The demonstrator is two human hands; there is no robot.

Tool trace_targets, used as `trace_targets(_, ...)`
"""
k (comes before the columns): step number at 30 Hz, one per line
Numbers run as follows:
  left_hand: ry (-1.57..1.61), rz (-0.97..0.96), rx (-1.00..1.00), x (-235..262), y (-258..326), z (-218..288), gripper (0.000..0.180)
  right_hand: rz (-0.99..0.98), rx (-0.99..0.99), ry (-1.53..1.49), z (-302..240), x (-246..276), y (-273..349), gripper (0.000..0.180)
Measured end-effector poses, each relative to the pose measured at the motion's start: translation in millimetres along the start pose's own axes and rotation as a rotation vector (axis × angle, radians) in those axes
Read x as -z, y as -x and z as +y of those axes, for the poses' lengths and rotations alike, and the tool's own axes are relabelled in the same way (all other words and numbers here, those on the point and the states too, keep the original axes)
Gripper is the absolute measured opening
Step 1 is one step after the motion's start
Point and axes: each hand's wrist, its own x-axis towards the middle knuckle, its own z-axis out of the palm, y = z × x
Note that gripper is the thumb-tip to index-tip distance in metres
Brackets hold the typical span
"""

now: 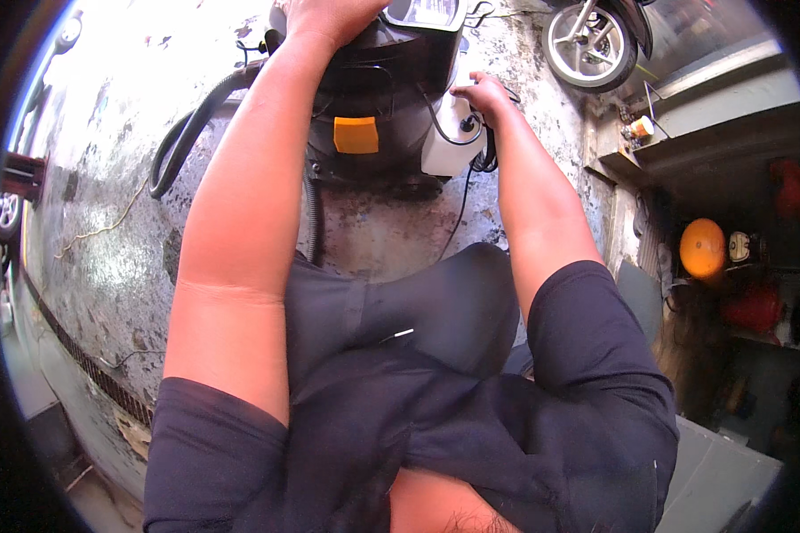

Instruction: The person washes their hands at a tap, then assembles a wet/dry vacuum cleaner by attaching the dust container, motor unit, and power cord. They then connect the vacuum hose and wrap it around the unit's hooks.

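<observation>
In front of me on the floor stands a black, rounded machine (364,102) with an orange patch (356,135) and a ribbed hose, much like a wet vacuum cleaner. At the top edge of the picture, my left hand (333,16) lies against the machine's upper part; its fingers are mostly cut off. My right hand (487,96) grips the upper part of a white plastic container (449,147) on the machine's right side, thumb toward the machine. A thin black tube runs to a dark cap on this container. Black cable hangs in loops beside it.
The black hose (176,147) bends out over the worn, stained floor (107,213) at left. A motorbike wheel (591,44) stands at far right. Beyond a ledge (711,107) are an orange round object (702,249) and red items in shadow. A floor grate (89,360) runs at left.
</observation>
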Motion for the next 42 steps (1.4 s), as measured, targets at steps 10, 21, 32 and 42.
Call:
trace_targets(10,0.198,-0.038,0.282,73,26,52,0.064,-0.068,0.041,-0.058,8,-41,57,0.088)
trace_targets(21,0.367,-0.163,0.349,115,46,15,0.068,-0.146,-0.027,0.067,-10,-74,72,0.065)
trace_targets(32,0.379,-0.173,0.407,113,47,6,0.071,0.127,0.059,-0.334,51,-3,80,0.076)
trace_targets(42,0.144,-0.163,0.341,115,51,0,0.070,0.189,0.450,-0.376,-138,228,230,0.052)
